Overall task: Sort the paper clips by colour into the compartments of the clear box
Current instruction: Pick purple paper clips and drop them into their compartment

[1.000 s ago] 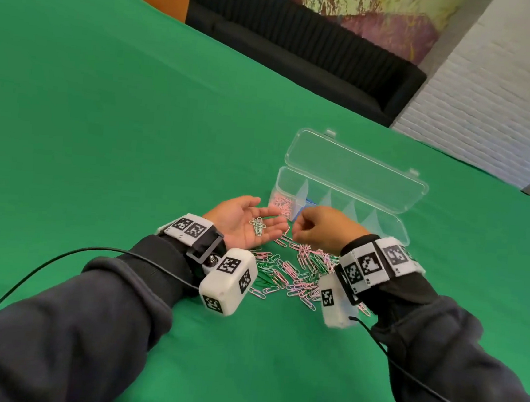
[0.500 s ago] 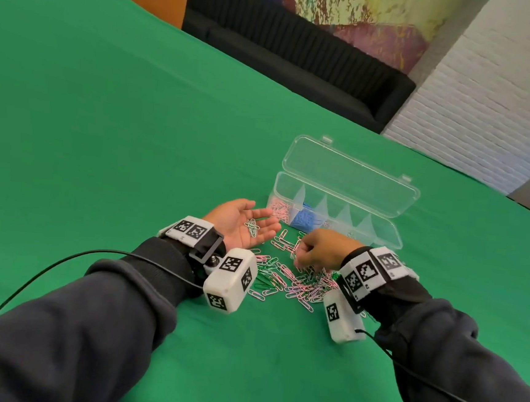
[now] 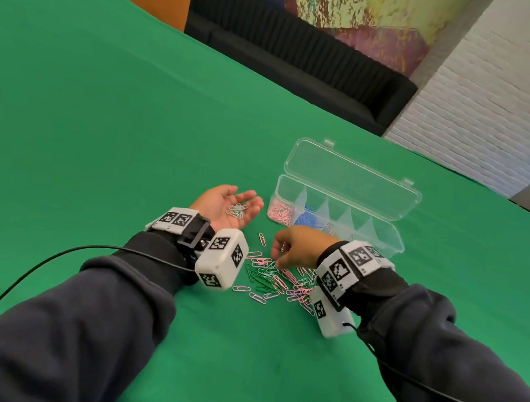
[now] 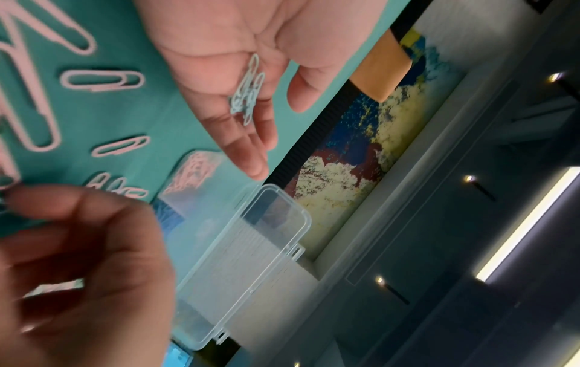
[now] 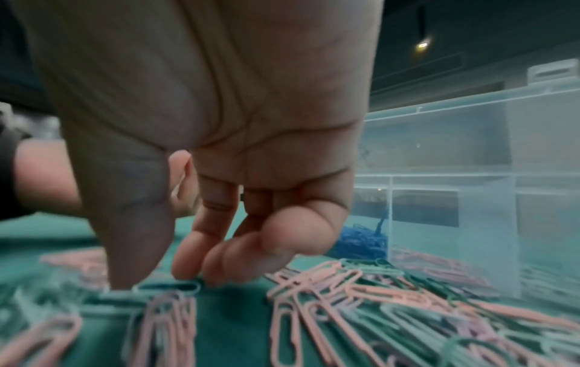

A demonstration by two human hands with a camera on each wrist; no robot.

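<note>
1. The left hand (image 3: 225, 205) lies palm up on the green cloth (image 3: 104, 122), fingers relaxed and spread, left of the box (image 3: 394, 241). It clasps nothing.
2. A small bunch of pale clips (image 3: 236, 210) rests loose in that palm; the left wrist view shows them light blue-green (image 4: 248, 96), lying across the base of the fingers.
3. The right hand (image 3: 298, 247) is palm down over the pile (image 3: 277, 280), near the box's front wall. Its fingers are curled downward.
4. In the right wrist view the thumb (image 5: 135, 236) and fingertips (image 5: 191, 258) reach the cloth on either side of one pale green clip (image 5: 169, 288). Whether they already pinch it cannot be told; the clip lies flat on the cloth.
5. The pile is a loose scatter of pink, green and pale clips between the two wrists, with a few strays to its near left.
6. The box stands open, just beyond the right hand, its lid (image 3: 352, 179) tilted back on the far side.
7. Its leftmost compartment holds pink clips (image 3: 280, 211); the next one to the right holds blue clips (image 3: 308, 219). The compartments further right look clear, though the wrist hides part of them.
8. Both wrists wear white marker bands and camera blocks over dark sleeves.
</note>
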